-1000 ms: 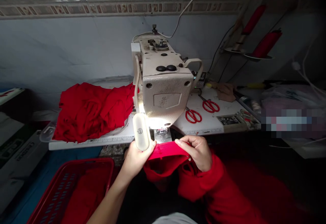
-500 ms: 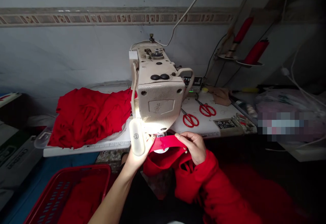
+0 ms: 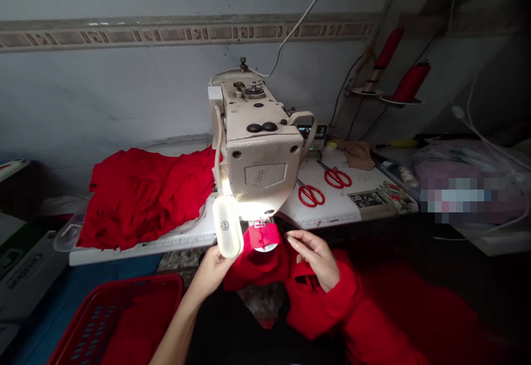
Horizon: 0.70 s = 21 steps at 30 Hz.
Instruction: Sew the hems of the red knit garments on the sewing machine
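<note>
The right hand (image 3: 318, 260), now empty, has left the red band (image 3: 267, 235), which is placed beneath the sewing machine (image 3: 261, 174); stitching progress indiscernible, left hand's (image 3: 211, 272) grip hidden.

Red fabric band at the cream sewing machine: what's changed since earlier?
The right hand has let go of the red fabric band; the left hand has drawn back leftward, its grip hidden by the white oval lamp. The band, earlier stretched between them, now curves over a white round part below the cream sewing machine. Red fabric pile, red-handled scissors: unmoved.
</note>
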Each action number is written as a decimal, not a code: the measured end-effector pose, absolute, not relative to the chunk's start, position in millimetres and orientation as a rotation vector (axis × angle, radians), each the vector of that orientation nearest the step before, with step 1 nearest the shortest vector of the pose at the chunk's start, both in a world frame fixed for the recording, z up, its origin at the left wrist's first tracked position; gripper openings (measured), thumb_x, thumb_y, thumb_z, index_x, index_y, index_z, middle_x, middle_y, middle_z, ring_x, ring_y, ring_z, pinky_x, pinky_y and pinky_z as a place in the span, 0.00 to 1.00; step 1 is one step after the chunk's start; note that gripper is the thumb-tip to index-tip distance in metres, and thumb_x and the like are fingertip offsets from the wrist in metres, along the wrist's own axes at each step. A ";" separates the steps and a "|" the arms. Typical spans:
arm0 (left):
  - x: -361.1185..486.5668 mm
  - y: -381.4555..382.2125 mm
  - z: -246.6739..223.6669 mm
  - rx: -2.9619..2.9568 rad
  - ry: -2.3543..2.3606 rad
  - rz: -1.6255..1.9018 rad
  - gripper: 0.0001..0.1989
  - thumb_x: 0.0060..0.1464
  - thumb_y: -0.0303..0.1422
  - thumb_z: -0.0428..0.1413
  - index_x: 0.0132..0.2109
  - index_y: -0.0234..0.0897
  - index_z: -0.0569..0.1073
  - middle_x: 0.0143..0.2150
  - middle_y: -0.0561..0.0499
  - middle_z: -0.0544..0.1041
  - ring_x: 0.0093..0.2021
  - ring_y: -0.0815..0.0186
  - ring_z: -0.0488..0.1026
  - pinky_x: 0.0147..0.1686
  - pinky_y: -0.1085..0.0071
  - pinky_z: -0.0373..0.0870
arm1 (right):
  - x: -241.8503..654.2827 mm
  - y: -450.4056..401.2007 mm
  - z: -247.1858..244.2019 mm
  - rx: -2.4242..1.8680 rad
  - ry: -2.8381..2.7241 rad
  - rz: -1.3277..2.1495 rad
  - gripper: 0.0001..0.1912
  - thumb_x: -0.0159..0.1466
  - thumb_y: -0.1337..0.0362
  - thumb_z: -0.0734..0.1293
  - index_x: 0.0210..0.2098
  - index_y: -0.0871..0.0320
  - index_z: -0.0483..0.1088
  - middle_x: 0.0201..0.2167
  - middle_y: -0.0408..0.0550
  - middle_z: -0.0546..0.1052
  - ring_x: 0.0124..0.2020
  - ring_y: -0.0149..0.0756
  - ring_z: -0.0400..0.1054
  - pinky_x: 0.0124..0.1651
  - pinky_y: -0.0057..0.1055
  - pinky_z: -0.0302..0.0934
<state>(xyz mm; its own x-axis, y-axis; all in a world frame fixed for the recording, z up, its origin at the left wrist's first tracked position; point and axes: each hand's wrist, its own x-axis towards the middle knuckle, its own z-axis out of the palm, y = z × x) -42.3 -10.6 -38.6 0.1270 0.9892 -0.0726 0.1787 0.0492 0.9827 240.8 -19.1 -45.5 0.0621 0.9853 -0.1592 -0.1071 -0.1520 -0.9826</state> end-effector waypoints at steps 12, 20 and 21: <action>-44.4 -16.2 -28.6 1.263 1.293 1.173 0.15 0.58 0.43 0.63 0.37 0.34 0.79 0.34 0.48 0.81 0.37 0.60 0.77 0.44 0.66 0.75 | 198.3 -49.4 -46.2 -1.236 -1.220 1.554 0.20 0.57 0.49 0.77 0.30 0.62 0.80 0.24 0.51 0.81 0.22 0.32 0.72 0.23 0.25 0.61; -16.0 -47.1 -28.8 1.392 1.011 0.896 0.14 0.61 0.39 0.63 0.32 0.33 0.79 0.30 0.50 0.76 0.31 0.66 0.72 0.33 0.72 0.68 | 202.4 -59.9 -15.0 -1.172 -1.359 1.438 0.19 0.63 0.49 0.73 0.36 0.61 0.82 0.26 0.48 0.80 0.21 0.29 0.66 0.25 0.27 0.60; -16.8 -49.0 -27.0 1.438 0.939 0.872 0.13 0.60 0.38 0.63 0.31 0.33 0.80 0.31 0.49 0.77 0.33 0.65 0.73 0.35 0.71 0.68 | 203.7 -62.2 -11.9 -1.165 -1.346 1.474 0.21 0.65 0.48 0.71 0.31 0.61 0.80 0.21 0.46 0.77 0.20 0.31 0.66 0.25 0.28 0.59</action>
<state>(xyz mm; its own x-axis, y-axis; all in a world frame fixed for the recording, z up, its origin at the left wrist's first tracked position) -16.8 -49.0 -27.0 0.4036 0.9149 -0.0018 0.0661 -0.0271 0.9974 203.7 -62.2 -11.9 -0.2491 0.9624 -0.1081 0.0209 -0.1063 -0.9941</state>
